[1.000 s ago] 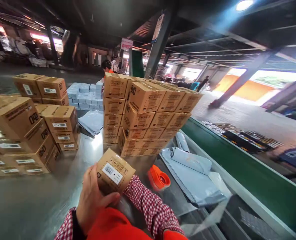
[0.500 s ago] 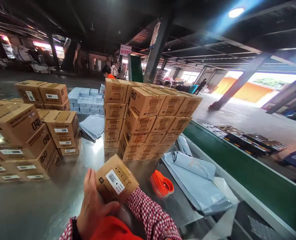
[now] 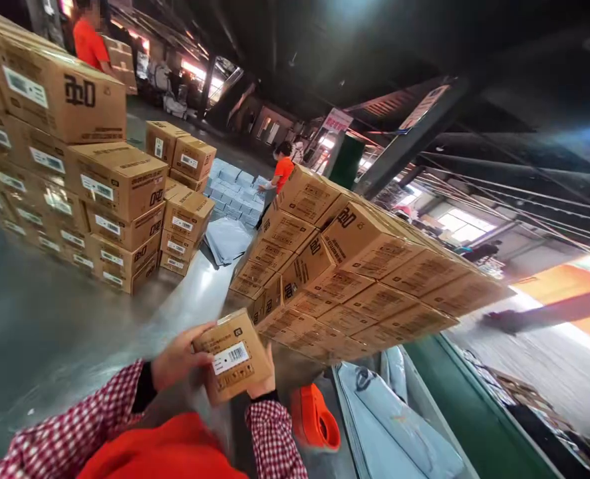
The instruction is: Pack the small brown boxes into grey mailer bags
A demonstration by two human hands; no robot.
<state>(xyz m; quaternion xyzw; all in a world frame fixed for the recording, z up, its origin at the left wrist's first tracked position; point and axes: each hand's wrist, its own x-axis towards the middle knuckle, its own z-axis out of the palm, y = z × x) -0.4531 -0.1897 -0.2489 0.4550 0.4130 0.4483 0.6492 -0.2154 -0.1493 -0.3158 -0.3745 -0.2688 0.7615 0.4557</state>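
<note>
A small brown cardboard box [image 3: 247, 376] with a white barcode label facing me is held above the metal table between both hands. My left hand [image 3: 182, 356] grips its left side, fingers over the top edge and thumb on the front. On the opposite side, my right hand [image 3: 265, 376] is wrapped round the box's right edge, its fingers partly hidden behind the cardboard. An orange tape dispenser [image 3: 315, 418] rests on the table just right of my right forearm.
Tall stacks of cartons stand ahead [image 3: 369, 266] and at left [image 3: 120, 213]. Grey plastic mailing bags [image 3: 389, 419] lie at right beside a green conveyor belt [image 3: 469, 392]; more bags [image 3: 227, 239] lie between the stacks. Two people in orange are beyond, one [image 3: 90, 43] holding a carton.
The box has been turned round, so its label now sits upside down. My left hand has closed on its side. The view has swung left and tilted.
</note>
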